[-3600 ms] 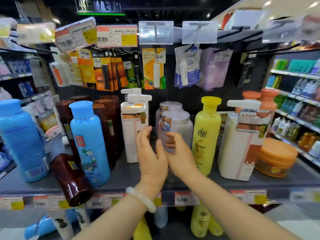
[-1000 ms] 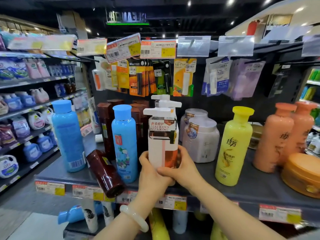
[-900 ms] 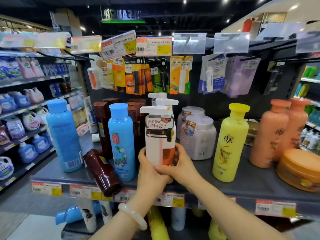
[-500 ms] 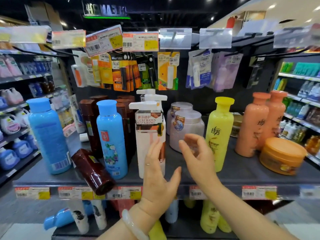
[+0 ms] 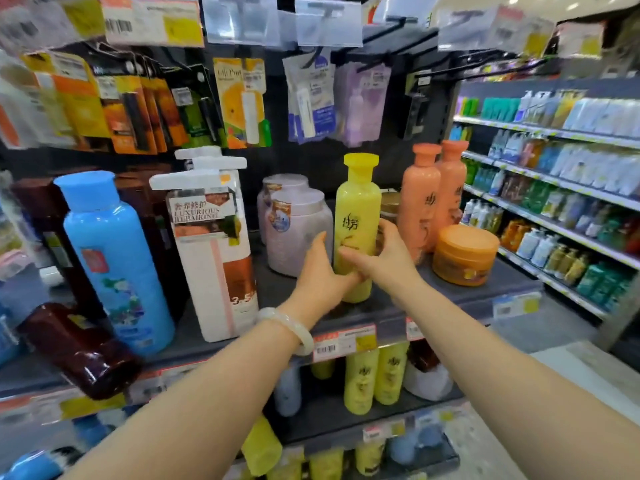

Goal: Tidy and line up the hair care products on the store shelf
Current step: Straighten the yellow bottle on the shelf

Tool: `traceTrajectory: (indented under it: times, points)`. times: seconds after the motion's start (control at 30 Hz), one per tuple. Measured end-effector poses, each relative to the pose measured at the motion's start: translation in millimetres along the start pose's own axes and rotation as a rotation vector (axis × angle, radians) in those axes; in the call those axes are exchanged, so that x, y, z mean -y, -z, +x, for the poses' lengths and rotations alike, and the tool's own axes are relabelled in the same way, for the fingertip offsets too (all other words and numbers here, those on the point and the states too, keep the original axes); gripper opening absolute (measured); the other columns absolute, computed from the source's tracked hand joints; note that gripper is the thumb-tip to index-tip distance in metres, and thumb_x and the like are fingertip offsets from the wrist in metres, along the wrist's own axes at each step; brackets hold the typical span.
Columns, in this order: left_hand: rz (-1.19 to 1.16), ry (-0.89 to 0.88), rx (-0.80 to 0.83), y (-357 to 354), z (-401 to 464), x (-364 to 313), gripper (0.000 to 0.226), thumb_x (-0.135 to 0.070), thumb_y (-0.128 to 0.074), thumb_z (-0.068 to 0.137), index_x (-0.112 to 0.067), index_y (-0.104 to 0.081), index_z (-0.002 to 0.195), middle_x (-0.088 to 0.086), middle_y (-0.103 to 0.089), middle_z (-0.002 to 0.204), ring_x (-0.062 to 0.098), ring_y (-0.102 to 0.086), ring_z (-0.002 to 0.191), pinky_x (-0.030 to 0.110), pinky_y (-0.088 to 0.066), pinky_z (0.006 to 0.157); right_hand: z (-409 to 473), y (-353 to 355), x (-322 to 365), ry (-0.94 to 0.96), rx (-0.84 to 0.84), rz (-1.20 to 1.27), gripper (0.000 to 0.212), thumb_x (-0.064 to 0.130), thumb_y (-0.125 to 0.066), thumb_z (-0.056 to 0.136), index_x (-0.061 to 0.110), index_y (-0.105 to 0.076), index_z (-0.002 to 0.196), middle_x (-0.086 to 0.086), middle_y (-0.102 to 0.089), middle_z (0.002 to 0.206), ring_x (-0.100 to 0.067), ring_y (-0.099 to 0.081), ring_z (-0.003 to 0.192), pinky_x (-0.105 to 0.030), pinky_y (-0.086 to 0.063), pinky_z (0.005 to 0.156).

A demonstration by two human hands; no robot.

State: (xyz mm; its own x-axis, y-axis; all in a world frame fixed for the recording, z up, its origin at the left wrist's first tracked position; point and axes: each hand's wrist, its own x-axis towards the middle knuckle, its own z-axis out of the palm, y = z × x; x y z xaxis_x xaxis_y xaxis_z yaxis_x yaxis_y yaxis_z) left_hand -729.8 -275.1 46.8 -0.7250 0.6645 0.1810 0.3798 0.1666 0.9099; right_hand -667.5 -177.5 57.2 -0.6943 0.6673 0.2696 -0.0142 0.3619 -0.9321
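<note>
A tall yellow bottle (image 5: 356, 206) stands upright on the grey shelf (image 5: 446, 292). My left hand (image 5: 320, 271) grips its lower left side and my right hand (image 5: 384, 254) grips its right side, thumb across the front. Left of it stand two pale lilac jars (image 5: 298, 230) and a white pump bottle (image 5: 214, 265) near the shelf's front. Further left is a blue bottle (image 5: 114, 258), with dark brown bottles (image 5: 38, 216) behind it. One brown bottle (image 5: 76, 348) lies tipped over the front edge.
Two orange bottles (image 5: 424, 199) and an orange tub (image 5: 464, 254) stand to the right. Carded lip balms (image 5: 242, 102) hang above on pegs. Lower shelves hold yellow bottles (image 5: 374, 379). Another stocked aisle shelf (image 5: 554, 188) runs along the right.
Both hands let go of the white pump bottle, which now stands at the shelf front, and moved right to take hold of the yellow bottle. The view swung right.
</note>
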Motion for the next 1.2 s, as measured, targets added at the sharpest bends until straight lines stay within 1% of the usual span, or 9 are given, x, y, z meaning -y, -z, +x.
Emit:
traceTrajectory:
  times: [0.23, 0.43, 0.6, 0.7, 0.8, 0.9, 0.97, 1.1, 1.2]
  points:
    - [-0.033, -0.041, -0.071, -11.8, 7.8, -5.7, 0.047, -0.016, -0.068, 0.08, -0.017, -0.044, 0.121, -0.004, -0.054, 0.106, 0.02, -0.057, 0.106, 0.04, -0.051, 0.091, -2.1, -0.3, 2.1, 0.035, -0.062, -0.039, 0.071, 0.019, -0.08, 0.068, 0.012, -0.042, 0.128, -0.007, -0.056, 0.124, -0.019, -0.054, 0.112, -0.044, -0.049, 0.096]
    - [-0.079, -0.208, -0.107, -8.6, -22.9, -35.5, 0.043, -0.012, -0.07, 0.075, -0.03, -0.046, 0.107, -0.019, -0.056, 0.089, 0.013, -0.062, 0.09, 0.042, -0.055, 0.08, -32.2, 23.2, 28.9, 0.134, -0.12, 0.059, 0.066, 0.014, -0.08, 0.067, 0.015, -0.045, 0.123, -0.003, -0.058, 0.119, -0.016, -0.056, 0.109, -0.033, -0.05, 0.092]
    - [-0.089, -0.234, -0.107, -20.4, -66.6, -37.9, 0.048, -0.015, -0.074, 0.073, -0.027, -0.047, 0.111, -0.011, -0.059, 0.099, 0.012, -0.06, 0.095, 0.042, -0.054, 0.084, -75.3, 41.8, 30.9, 0.116, -0.071, 0.103, 0.064, 0.014, -0.081, 0.066, 0.021, -0.046, 0.118, 0.0, -0.059, 0.116, -0.014, -0.058, 0.106, -0.023, -0.052, 0.08]
    - [-0.088, -0.211, -0.135, -35.6, -97.5, -24.2, 0.048, -0.02, -0.075, 0.069, -0.042, -0.045, 0.099, -0.005, -0.06, 0.11, 0.012, -0.058, 0.103, 0.038, -0.052, 0.088, -106.7, 50.5, 19.4, 0.076, -0.023, 0.106, 0.063, 0.014, -0.081, 0.065, 0.021, -0.048, 0.118, 0.003, -0.062, 0.113, -0.009, -0.06, 0.102, -0.017, -0.054, 0.075]
    - [-0.125, -0.137, -0.141, -54.4, -133.2, -1.2, 0.048, -0.034, -0.076, 0.059, -0.044, -0.045, 0.095, -0.011, -0.061, 0.104, 0.0, -0.06, 0.096, 0.019, -0.051, 0.081, -138.8, 56.1, -9.3, 0.007, 0.029, 0.121, 0.064, 0.01, -0.083, 0.062, 0.019, -0.049, 0.116, 0.001, -0.064, 0.109, -0.012, -0.062, 0.1, -0.023, -0.054, 0.08]
    - [-0.185, 0.004, -0.113, -75.1, -170.4, 34.0, 0.053, -0.015, -0.082, 0.063, -0.039, -0.047, 0.095, -0.015, -0.062, 0.1, -0.011, -0.06, 0.086, 0.009, -0.048, 0.073, -173.1, 54.7, -47.3, -0.082, 0.126, 0.115, 0.06, 0.006, -0.082, 0.063, 0.021, -0.049, 0.111, 0.005, -0.064, 0.103, -0.007, -0.062, 0.096, -0.016, -0.052, 0.077]
    - [-0.201, 0.126, -0.106, -90.0, -193.2, 61.6, 0.053, -0.019, -0.082, 0.059, -0.037, -0.047, 0.095, -0.014, -0.064, 0.098, -0.011, -0.061, 0.084, 0.014, -0.051, 0.072, -194.7, 49.0, -78.4, -0.163, 0.188, 0.101, 0.059, 0.006, -0.082, 0.064, 0.023, -0.048, 0.109, 0.008, -0.063, 0.101, -0.003, -0.061, 0.094, -0.011, -0.051, 0.073]
    - [-0.181, 0.365, -0.092, -111.7, -220.9, 123.5, 0.055, -0.014, -0.081, 0.057, -0.028, -0.049, 0.1, -0.007, -0.066, 0.097, -0.002, -0.064, 0.081, 0.024, -0.055, 0.07, -221.6, 25.9, -146.4, -0.355, 0.299, 0.041, 0.062, 0.02, -0.085, 0.059, 0.028, -0.048, 0.108, 0.001, -0.063, 0.109, -0.013, -0.062, 0.103, -0.028, -0.053, 0.085]
    - [-0.106, 0.506, -0.076, -117.2, -222.7, 165.4, 0.061, -0.018, -0.079, 0.057, -0.019, -0.052, 0.112, -0.005, -0.066, 0.097, 0.01, -0.065, 0.085, 0.038, -0.057, 0.074, -225.6, 3.4, -185.9, -0.457, 0.362, 0.049, 0.063, 0.022, -0.084, 0.061, 0.027, -0.047, 0.112, 0.003, -0.062, 0.106, -0.009, -0.061, 0.098, -0.022, -0.053, 0.076]
